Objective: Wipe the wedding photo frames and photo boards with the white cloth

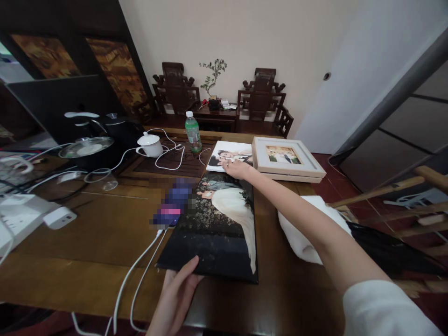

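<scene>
Table (98,275): long, brown, polished wood; clock positions are read from the black panel at its middle, 12 pointing away from the wearer.
Glossy black rectangular photo panel (224,224): mid-table, near end at the left hand. Judged stiff, moderately weighty, slick-faced and easily smudged; corners liable to chip. Best held by opposite edges, supported from beneath.
Cream box-like picture frame (285,156): between 1 and 2 o'clock. Judged rigid and heavier; lift from below.
White-bordered thin photo panel (233,150): 12 o'clock, directly beyond the black panel. Judged light and stiff; take by the rim.
Crumpled white fleecy cloth (303,228): 3 o'clock, under the right forearm; soft.
Right hand (240,169): arm stretched in from 4 o'clock, palm down, fingers over the white panel's near edge. Whether they grip or merely rest, cannot tell.
Left hand (182,284): 7 o'clock, thumb on top, fingers underneath, pinching the black panel's near edge.
Dark phone-like device, blurred (173,205): between 9 and 10 o'clock, just beside the black panel.
</scene>
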The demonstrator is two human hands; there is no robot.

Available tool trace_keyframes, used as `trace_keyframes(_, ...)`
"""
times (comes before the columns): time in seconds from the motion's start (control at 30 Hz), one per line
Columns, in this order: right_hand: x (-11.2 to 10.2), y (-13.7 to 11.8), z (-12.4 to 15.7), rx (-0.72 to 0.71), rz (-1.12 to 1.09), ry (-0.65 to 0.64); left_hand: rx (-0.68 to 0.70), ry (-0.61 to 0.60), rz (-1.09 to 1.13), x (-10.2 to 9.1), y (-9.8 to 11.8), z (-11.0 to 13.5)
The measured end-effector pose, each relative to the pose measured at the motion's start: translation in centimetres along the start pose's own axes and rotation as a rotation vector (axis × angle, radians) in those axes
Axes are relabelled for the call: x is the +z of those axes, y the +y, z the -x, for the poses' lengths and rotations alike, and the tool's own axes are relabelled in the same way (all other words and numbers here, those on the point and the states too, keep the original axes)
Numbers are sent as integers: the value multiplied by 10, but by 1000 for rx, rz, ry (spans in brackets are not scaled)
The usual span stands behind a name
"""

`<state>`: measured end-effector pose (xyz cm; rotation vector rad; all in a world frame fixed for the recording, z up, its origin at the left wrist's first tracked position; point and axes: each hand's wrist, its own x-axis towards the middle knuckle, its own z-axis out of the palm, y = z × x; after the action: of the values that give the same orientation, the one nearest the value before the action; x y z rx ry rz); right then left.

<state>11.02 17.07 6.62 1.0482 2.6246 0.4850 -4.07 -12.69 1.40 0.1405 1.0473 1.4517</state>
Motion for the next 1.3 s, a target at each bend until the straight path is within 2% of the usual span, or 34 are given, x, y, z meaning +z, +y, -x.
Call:
trace_keyframes(0.07,1,-1,2,-36,62,43,-24,-46,2,0,2,-2)
trace_keyframes(0.13,0,-1,6,-40,109,87,-36,-36,-5,1,4,-3)
trace_keyframes(0.23,-6,0,9,-4,91,122,-35,3,-15,2,5,-4)
trace_keyframes(0.37,-11,-1,8,65,29,137,-28,-11,-25,3,5,-4)
trace_keyframes(0.53,-13,8,7,146,33,315,-9,-62,-29,13,7,-5)
trace_keyframes(0.73,-40,26,24,184,-18,382,-21,-100,-7,24,14,-18)
trace_keyframes(0.83,-54,27,36,154,-2,419,-22,-124,-9,31,21,-27)
trace_keyframes(1.03,-63,21,47,58,17,462,-5,-194,-2,56,39,-55)
trace_keyframes(1.3,-43,6,35,38,42,444,-1,-288,33,103,40,-126)
